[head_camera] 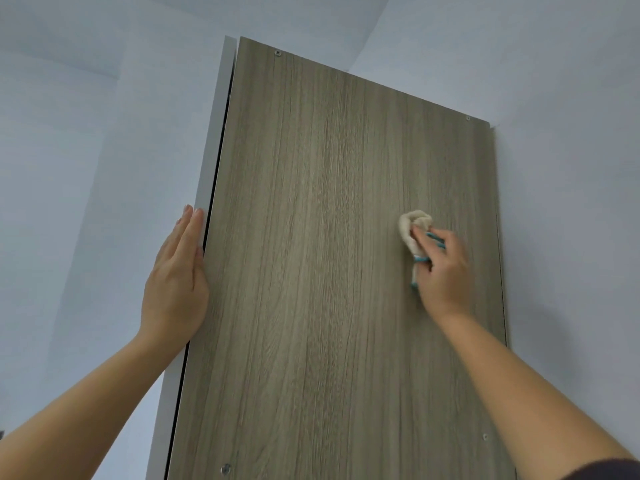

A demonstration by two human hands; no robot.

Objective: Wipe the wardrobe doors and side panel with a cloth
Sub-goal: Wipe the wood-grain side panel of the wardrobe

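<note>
Under the right hand [445, 271], part of the cream, teal-trimmed cloth [410, 226] is hidden; curled fingers clutch the bunched wad against the wood-grain side panel [311, 237], right of its middle. The panel's lower end is cut off. The left hand [176, 282] lies flat, fingers straight, on the white door edge [213, 150], holding nothing. Small screws [277, 53] mark the panel's corners, and pale walls [571, 202] surround it.

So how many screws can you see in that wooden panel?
4 screws: top left, top right, bottom right, bottom left. More may be hidden or out of frame.
</note>
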